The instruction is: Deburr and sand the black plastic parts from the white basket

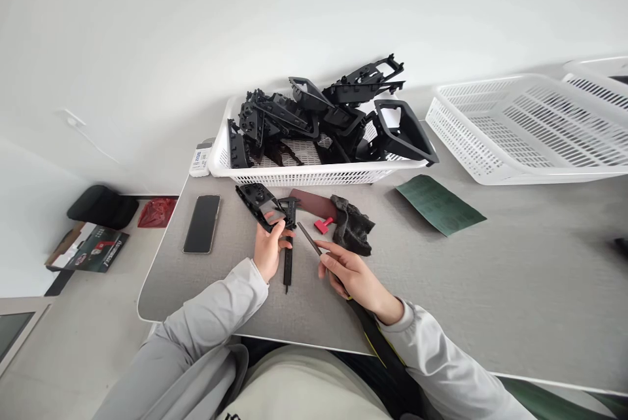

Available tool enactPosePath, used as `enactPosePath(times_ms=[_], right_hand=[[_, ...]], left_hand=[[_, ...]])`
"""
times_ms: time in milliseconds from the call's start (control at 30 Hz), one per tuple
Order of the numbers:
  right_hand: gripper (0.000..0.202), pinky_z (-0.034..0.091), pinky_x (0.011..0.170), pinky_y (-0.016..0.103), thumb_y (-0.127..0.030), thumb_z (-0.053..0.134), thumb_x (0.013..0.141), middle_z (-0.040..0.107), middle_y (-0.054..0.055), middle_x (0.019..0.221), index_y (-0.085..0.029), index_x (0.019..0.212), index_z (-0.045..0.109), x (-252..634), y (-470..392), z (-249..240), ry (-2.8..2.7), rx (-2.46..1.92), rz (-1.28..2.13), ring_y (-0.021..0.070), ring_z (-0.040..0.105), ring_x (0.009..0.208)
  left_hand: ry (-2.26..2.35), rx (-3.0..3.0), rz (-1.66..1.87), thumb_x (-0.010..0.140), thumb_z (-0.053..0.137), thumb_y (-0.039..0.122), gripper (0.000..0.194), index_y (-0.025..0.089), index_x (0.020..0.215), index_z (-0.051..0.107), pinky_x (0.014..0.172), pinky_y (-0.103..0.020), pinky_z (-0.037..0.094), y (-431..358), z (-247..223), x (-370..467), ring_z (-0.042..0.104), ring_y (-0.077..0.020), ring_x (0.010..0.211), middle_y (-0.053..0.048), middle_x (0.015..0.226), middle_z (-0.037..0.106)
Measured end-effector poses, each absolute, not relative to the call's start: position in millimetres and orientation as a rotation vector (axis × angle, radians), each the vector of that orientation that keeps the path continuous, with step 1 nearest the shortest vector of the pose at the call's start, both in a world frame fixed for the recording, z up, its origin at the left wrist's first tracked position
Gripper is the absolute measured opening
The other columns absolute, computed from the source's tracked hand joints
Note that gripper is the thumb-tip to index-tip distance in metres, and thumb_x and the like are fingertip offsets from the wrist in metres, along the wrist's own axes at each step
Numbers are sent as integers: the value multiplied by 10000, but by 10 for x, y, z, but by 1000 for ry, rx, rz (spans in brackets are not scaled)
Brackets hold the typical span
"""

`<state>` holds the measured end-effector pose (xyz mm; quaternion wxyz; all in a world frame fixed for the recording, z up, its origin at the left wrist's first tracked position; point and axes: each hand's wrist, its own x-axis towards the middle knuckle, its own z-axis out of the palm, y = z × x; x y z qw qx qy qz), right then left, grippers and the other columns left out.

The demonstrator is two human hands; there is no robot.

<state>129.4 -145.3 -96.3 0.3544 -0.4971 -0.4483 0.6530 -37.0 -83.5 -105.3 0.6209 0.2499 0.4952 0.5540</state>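
Counter (490,276): grey, bearing everything listed
Basket (294,176): white, piled with black parts
Black part (256,200): above counter, pinched in left hand (269,251)
File (310,239): slim (greyish), pinched by right hand (350,276)

The left hand (267,251) holds a black part (259,203). The right hand (350,276) holds a thin flat stick (310,238) near it, over the tabletop (490,289).

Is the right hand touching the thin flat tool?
Touching. In the head view, the right hand holds the thin flat tool in its fingers.
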Motion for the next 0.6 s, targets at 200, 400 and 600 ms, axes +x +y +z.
enactPosePath(times_ms=[200, 400, 600], right_hand=[[694, 244, 311, 209, -600, 563, 800, 582, -38, 671, -124, 1299, 481, 1295, -1457, -954, -1161, -1264, 1672, 40, 367, 320], [677, 253, 315, 218, -598, 573, 800, 578, -40, 672, -136, 1286, 481, 1327, -1454, -908, -1137, -1234, 1646, 42, 364, 332], [649, 249, 334, 221, -575, 566, 823, 575, -33, 684, -133, 1293, 486, 1329, -1489, -878, -1211, -1201, 1645, 37, 361, 346]], left_hand=[[933, 506, 1091, 678, 776, 439, 522, 217, 1089, 543, 471, -174, 489, -833, -1004, -438, 679, -120, 612, -41, 898, 717], [902, 500, 1136, 700, 761, 369, 404, 202, 1040, 620, 534, -184, 518, -840, -1012, -453, 699, -132, 682, -51, 910, 741], [915, 583, 1142, 621, 808, 307, 289, 152, 815, 659, 653, -232, 540, -881, -1075, -432, 691, -144, 692, -34, 739, 715]])
